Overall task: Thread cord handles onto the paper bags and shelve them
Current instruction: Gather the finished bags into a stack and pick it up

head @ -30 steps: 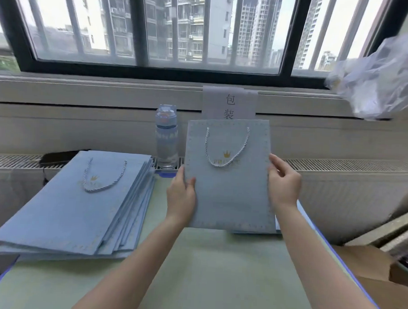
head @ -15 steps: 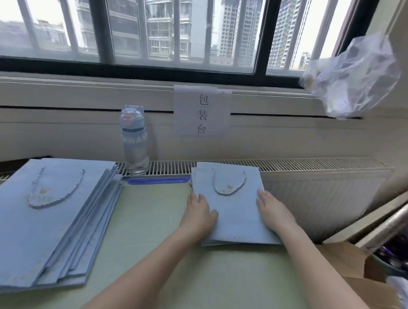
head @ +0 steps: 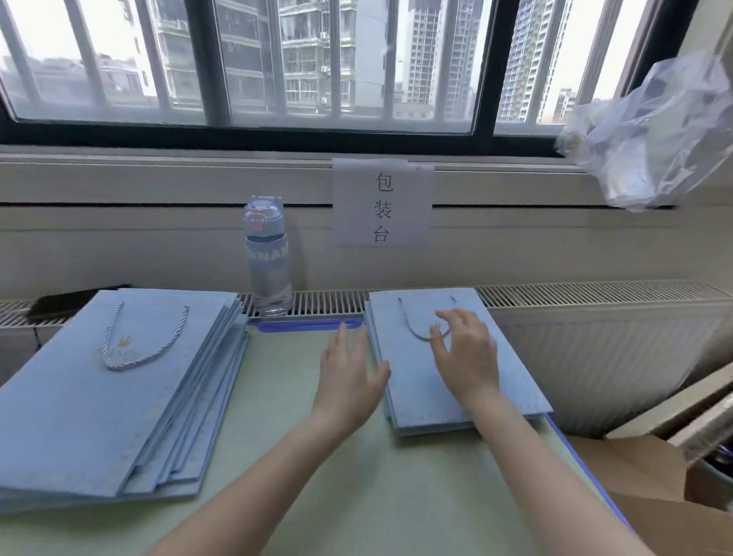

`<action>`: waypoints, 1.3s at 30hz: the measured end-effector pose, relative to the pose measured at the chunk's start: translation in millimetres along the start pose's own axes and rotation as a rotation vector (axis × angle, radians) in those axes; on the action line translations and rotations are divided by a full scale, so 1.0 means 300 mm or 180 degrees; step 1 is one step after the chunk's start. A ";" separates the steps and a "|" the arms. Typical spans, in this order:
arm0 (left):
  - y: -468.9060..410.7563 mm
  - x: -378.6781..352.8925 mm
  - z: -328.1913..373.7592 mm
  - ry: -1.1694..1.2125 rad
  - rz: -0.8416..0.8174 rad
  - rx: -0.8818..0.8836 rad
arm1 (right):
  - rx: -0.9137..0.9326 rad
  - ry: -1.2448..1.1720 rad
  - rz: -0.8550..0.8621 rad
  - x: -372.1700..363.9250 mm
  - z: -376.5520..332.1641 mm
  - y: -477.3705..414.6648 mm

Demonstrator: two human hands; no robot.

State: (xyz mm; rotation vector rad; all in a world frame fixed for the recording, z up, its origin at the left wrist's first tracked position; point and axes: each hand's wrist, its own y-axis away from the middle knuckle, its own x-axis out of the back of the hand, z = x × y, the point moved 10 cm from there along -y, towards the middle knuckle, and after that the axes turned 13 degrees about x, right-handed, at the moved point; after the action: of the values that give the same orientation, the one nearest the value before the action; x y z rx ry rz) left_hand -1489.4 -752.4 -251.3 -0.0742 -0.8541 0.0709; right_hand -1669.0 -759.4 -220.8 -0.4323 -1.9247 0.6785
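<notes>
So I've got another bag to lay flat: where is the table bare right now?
Bare table shows between the large bag stack and the small bag stack, though the left hand is there, and along the near edge, crossed by both forearms. Crowded: left side, far right under the right hand, water bottle behind.

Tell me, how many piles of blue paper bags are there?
2. A big pile of flat light-blue paper bags lies on the left; a smaller pile lies on the right, under the right hand. More may be hidden.
</notes>
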 end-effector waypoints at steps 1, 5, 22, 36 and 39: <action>-0.008 0.072 -0.029 -0.0033 0.0245 0.0015 | 0.0176 -0.0232 -0.0081 -0.027 -0.073 -0.007; -0.001 0.364 -0.181 -0.0001 0.1051 0.0209 | 0.0666 -0.1141 -0.0345 -0.137 -0.380 -0.006; 0.095 0.744 -0.996 -0.1521 0.0819 0.1853 | 0.0406 -0.2252 -0.1302 -0.529 -0.971 0.155; 0.136 0.507 -0.631 -0.0959 0.0167 0.1113 | 0.0139 -0.3656 -0.1281 -0.395 -0.894 0.171; 0.156 0.484 -0.494 -0.0574 0.0253 0.0739 | -0.0078 -0.4151 -0.1070 -0.326 -0.851 0.166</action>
State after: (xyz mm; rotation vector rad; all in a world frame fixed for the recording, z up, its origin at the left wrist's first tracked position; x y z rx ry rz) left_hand -1284.1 -697.9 -243.8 0.1180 -1.0173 0.2538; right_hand -1396.5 -707.9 -235.3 0.4794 -3.1017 0.7779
